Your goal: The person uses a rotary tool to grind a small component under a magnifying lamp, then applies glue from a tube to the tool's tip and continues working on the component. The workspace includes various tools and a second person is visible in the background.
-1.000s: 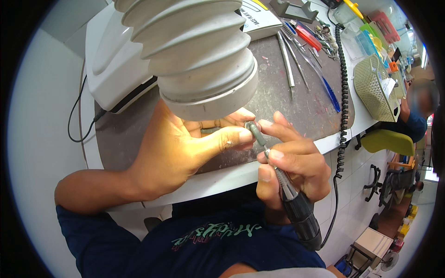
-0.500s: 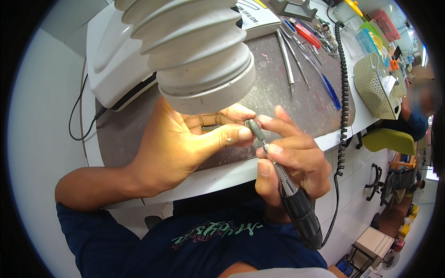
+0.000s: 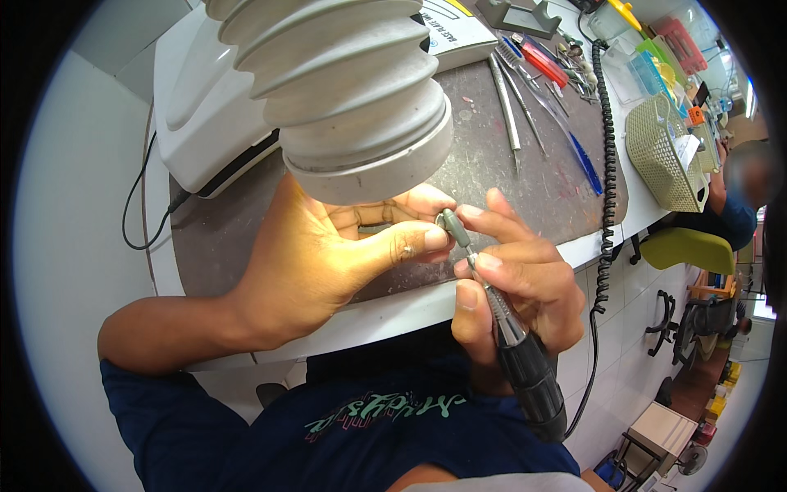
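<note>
My left hand (image 3: 324, 254) is closed, thumb and fingertips pinching a small shiny curved metal piece (image 3: 440, 220) that the fingers mostly hide. A rotary handpiece (image 3: 531, 379) with a black body and silver neck lies in my right hand (image 3: 533, 283), gripped like a pen. Its grey-green rounded grinding bit (image 3: 456, 229) meets the metal piece right at the left thumb tip. Both hands are just above the near edge of the grey work mat (image 3: 221, 238), under the mouth of a ribbed white suction hose (image 3: 365, 172).
A white machine (image 3: 209, 107) stands at the left. Metal hand tools (image 3: 506, 107), a blue-handled brush (image 3: 584, 160) and a red cutter (image 3: 543, 61) lie to the far right. A coiled black cord (image 3: 608, 180) hangs over the bench edge beside a woven basket (image 3: 660, 156). A person (image 3: 738, 197) sits beyond.
The bit and the handpiece have shifted very slightly, with the handpiece's rear end a touch further left. Both grips stay the same. The person at the far right has moved a little.
</note>
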Motion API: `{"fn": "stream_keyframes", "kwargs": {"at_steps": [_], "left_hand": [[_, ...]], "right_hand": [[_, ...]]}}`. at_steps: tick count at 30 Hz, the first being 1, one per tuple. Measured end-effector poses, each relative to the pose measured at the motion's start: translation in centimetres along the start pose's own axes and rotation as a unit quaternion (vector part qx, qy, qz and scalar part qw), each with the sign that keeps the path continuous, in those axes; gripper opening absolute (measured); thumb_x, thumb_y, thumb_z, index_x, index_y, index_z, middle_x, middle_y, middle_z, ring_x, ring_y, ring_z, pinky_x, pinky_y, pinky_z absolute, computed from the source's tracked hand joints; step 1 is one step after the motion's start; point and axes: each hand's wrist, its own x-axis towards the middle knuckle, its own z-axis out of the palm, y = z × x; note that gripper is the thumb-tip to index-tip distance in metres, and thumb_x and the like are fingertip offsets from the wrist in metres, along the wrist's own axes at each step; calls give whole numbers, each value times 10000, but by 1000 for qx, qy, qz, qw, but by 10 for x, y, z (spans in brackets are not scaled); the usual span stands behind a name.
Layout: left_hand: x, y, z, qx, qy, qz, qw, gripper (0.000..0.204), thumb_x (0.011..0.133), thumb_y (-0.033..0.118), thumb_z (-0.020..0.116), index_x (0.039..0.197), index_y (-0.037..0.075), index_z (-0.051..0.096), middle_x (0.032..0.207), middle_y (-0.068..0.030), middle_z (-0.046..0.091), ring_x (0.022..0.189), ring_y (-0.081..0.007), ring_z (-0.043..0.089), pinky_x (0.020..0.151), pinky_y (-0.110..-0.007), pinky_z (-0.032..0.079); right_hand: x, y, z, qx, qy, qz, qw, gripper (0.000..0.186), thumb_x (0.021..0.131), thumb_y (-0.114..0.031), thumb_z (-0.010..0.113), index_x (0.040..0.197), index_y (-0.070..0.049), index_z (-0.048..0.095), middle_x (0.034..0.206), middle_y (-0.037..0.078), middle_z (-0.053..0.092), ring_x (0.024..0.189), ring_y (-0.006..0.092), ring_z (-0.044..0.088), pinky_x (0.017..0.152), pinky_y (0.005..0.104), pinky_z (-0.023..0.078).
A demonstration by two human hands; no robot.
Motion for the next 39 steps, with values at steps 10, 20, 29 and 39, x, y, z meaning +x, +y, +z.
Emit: {"fn": "stream_keyframes", "kwargs": {"at_steps": [10,20,29,39], "left_hand": [[0,1,0,-8,14,-11,1000,199,905,-5,646,1091,-30,579,1042,-131,654,958,-178,664,868,-308,580],[0,2,1,-26,17,-26,999,198,904,-11,644,1090,-37,580,1040,-144,659,945,-191,674,875,-318,581],[1,5,1,1,8,-37,999,197,905,-19,637,1090,-40,574,1024,-151,664,930,-198,683,852,-313,586],[0,5,1,-7,8,-38,999,214,909,-16,633,1111,-41,568,1037,-151,665,958,-194,671,861,-316,583]], "right_hand": [[-3,3,3,30,34,9,999,260,715,20,770,927,-22,625,807,112,694,955,348,710,949,533,516],[-1,3,-1,37,10,7,999,247,714,27,761,917,-18,627,808,119,695,938,352,714,952,540,508],[-6,4,6,50,70,18,996,244,713,24,759,911,-15,621,802,120,694,920,350,717,935,540,520],[-8,3,4,22,38,21,999,226,820,-114,710,962,-23,561,790,134,654,920,353,696,967,563,491]]}}
